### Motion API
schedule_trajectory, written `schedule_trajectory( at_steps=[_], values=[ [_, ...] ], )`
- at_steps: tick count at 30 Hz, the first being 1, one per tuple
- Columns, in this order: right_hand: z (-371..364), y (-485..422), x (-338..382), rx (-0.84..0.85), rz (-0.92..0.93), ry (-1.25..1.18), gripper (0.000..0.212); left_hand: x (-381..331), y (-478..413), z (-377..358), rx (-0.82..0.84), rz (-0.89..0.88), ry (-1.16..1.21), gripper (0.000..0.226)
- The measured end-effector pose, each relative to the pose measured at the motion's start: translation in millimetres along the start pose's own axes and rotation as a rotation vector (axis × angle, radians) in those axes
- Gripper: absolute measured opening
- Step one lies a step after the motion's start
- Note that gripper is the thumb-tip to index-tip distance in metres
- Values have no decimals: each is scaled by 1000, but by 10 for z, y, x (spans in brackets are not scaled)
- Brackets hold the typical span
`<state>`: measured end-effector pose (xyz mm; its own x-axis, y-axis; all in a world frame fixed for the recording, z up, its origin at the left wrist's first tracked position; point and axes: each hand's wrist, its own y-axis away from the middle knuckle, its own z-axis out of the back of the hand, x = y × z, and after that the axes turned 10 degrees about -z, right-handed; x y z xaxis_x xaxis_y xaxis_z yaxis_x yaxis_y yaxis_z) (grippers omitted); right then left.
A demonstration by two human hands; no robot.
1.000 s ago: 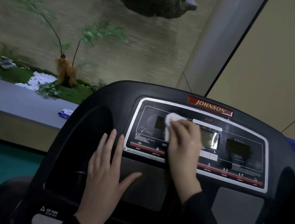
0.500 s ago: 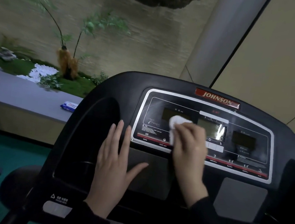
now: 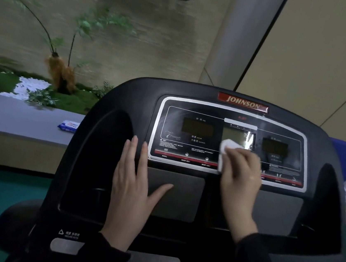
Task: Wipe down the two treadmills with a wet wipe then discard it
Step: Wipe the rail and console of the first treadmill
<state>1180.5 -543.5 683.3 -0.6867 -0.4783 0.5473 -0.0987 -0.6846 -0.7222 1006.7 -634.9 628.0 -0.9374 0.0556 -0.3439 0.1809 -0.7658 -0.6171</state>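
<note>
A black treadmill console [image 3: 110, 145] with a red brand plate fills the middle of the view. Its display panel [image 3: 198, 129] has a silver rim and three dark screens. My right hand [image 3: 240, 175] presses a white wet wipe [image 3: 227, 146] against the lower middle of that panel, and most of the wipe is hidden under my fingers. My left hand [image 3: 131, 182] rests flat with straight fingers on the console, just left of the panel, thumb on the grey pad [image 3: 182, 194].
A grey ledge [image 3: 18, 119] runs behind the console on the left, with a blue pack of wipes [image 3: 69, 126] lying on it. Beyond it are plants, moss and white pebbles. A green floor lies below. A blue object shows at the far right.
My right hand has slid the wipe from the left screen down and rightward across the panel to the middle screen. My left hand has stayed flat in the same spot.
</note>
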Motion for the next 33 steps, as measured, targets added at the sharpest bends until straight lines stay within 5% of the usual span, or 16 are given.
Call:
schedule_trajectory(
  at_steps=[3,10,18,26,33],
  values=[
    [-49,-65,50,-53,-66,-17,14,-43,-39,-8,5,-10,-22,98],
    [-126,285,103,117,171,-70,17,-290,-207,-106,60,-100,-51,106],
    [195,-213,-378,-90,-103,-27,17,-385,4,-232,83,7,-67,112],
    [71,-121,-217,127,204,-65,17,-487,99,-317,50,80,-99,112],
    [476,-543,-807,-25,-40,-71,16,-883,116,-392,109,-15,-108,109]
  ],
)
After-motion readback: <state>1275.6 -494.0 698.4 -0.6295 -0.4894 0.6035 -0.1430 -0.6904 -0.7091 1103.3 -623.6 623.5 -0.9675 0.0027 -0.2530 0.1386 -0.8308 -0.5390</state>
